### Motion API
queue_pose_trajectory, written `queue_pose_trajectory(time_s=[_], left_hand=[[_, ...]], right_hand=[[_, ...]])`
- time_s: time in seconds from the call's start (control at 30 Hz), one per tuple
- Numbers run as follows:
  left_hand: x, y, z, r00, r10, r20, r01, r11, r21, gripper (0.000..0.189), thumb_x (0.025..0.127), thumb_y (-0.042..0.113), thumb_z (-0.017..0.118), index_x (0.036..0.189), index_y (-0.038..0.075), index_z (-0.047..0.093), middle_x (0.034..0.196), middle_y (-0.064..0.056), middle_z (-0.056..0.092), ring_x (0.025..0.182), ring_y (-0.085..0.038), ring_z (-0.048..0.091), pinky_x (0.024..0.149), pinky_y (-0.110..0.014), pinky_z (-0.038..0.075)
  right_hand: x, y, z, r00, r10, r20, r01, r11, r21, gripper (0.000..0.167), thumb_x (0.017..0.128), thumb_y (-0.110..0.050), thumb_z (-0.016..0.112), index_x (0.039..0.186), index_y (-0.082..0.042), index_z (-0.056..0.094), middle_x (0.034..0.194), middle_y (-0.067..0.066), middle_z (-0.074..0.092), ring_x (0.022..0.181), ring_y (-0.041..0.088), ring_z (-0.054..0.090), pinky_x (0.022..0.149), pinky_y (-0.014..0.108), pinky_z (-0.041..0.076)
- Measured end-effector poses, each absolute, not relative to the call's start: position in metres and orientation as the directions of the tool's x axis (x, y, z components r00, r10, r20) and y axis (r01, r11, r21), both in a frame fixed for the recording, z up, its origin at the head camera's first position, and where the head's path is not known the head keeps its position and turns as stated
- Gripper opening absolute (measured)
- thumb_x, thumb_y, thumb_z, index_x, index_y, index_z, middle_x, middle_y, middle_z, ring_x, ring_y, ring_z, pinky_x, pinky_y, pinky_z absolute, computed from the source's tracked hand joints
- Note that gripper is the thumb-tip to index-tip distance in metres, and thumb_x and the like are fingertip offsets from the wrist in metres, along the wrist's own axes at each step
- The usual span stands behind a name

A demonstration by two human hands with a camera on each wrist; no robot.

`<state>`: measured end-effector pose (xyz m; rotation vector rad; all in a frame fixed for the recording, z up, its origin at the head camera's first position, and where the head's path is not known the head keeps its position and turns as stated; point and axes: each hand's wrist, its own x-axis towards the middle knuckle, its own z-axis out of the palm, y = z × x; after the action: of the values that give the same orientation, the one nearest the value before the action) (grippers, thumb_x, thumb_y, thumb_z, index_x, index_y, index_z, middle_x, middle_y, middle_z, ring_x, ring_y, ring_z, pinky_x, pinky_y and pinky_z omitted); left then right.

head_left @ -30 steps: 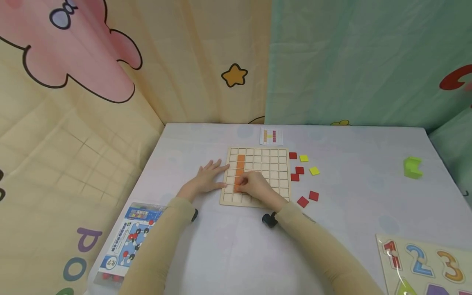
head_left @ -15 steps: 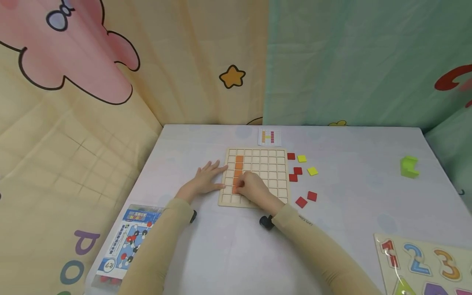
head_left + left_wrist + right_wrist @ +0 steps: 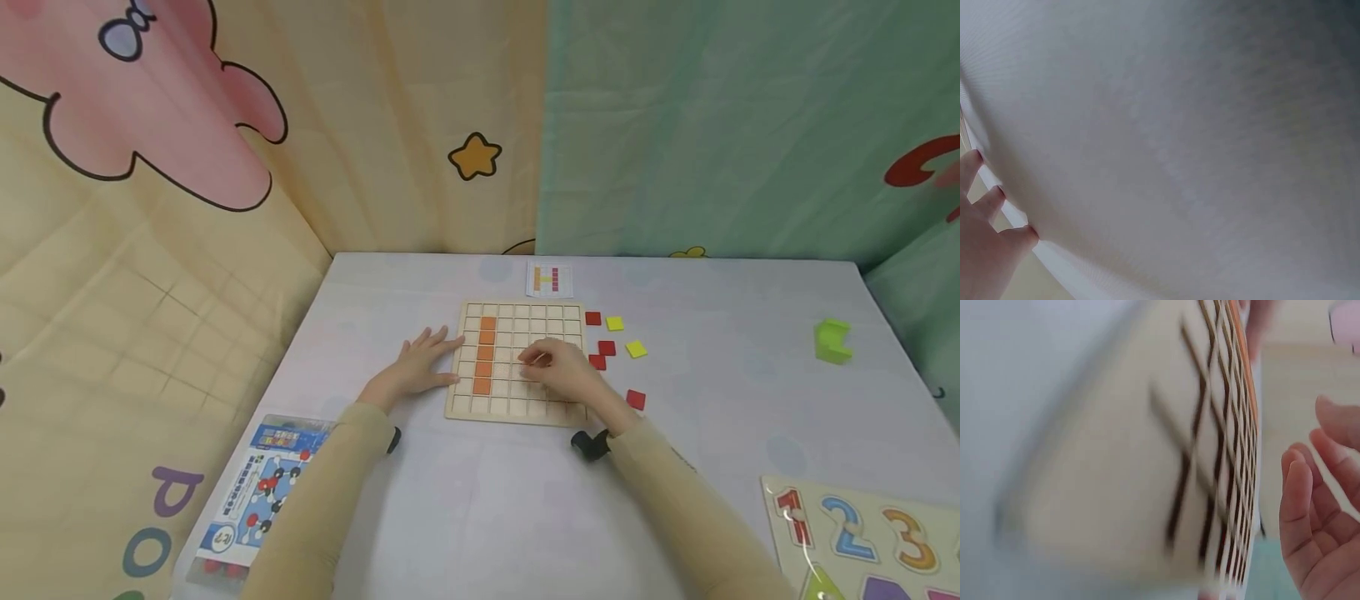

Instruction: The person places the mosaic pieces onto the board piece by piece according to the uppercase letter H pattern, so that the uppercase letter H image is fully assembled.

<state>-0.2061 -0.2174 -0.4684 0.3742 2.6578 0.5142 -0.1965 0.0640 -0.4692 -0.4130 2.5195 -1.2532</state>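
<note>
A wooden grid board [image 3: 540, 408] lies mid-table. Several orange square tiles [image 3: 486, 352] form one column on its left part. My left hand [image 3: 415, 365] rests on the cloth with fingers spread, fingertips right at the board's left edge; its fingers [image 3: 1019, 236] also show in the left wrist view. Over the board's right half hovers my right hand [image 3: 558, 367], fingers loosely bent. In the right wrist view, thumb and fingers of the right hand [image 3: 1322, 519] stand apart with nothing between them. Right of the board lie several red tiles [image 3: 636, 400] and two yellow tiles [image 3: 636, 349].
Behind the board lies a small pattern card [image 3: 550, 280]. A boxed molecule set [image 3: 258, 492] is at the left front, partly under the left sleeve. A number puzzle board [image 3: 862, 533] occupies the right front corner, and a green block [image 3: 832, 342] stands far right.
My right hand has left the lowest orange tile and moved right across the board, uncovering the whole orange column. Its arm now hides one red tile. The left hand stays put.
</note>
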Motion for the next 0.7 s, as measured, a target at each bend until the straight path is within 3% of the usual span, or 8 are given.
queue_pose_trajectory(time_s=[0.13, 0.33, 0.7], left_hand=[[-0.207, -0.217, -0.469, -0.883, 0.327, -0.338, 0.179, 0.898, 0.403, 0.076, 0.093, 0.042, 0.065, 0.157, 0.025, 0.028, 0.167, -0.011, 0.008, 0.153, -0.038, -0.002, 0.119, -0.065, -0.001], [-0.206, -0.217, -0.468, -0.882, 0.328, -0.339, 0.180, 0.899, 0.400, 0.075, 0.093, 0.042, 0.065, 0.157, 0.025, 0.028, 0.167, -0.012, 0.009, 0.153, -0.039, -0.001, 0.119, -0.066, 0.000], [-0.208, -0.218, -0.471, -0.881, 0.336, -0.334, 0.191, 0.897, 0.399, 0.075, 0.094, 0.043, 0.064, 0.157, 0.024, 0.027, 0.166, -0.013, 0.009, 0.153, -0.040, -0.001, 0.118, -0.067, 0.000]], right_hand=[[-0.211, 0.121, -0.463, -0.942, -0.303, -0.142, -0.079, 0.614, -0.785, 0.031, 0.092, -0.023, 0.070, 0.119, -0.008, 0.068, 0.116, 0.010, 0.067, 0.103, 0.026, 0.061, 0.081, 0.032, 0.055], [-0.222, 0.191, -0.467, -0.958, -0.126, -0.259, 0.104, 0.686, -0.720, 0.043, 0.094, -0.028, 0.065, 0.131, -0.007, 0.057, 0.129, 0.019, 0.058, 0.118, 0.035, 0.053, 0.096, 0.046, 0.053], [-0.228, 0.225, -0.473, -0.950, -0.097, -0.297, 0.151, 0.688, -0.710, 0.046, 0.095, -0.027, 0.065, 0.133, -0.004, 0.054, 0.133, 0.023, 0.053, 0.122, 0.038, 0.048, 0.103, 0.053, 0.048]])
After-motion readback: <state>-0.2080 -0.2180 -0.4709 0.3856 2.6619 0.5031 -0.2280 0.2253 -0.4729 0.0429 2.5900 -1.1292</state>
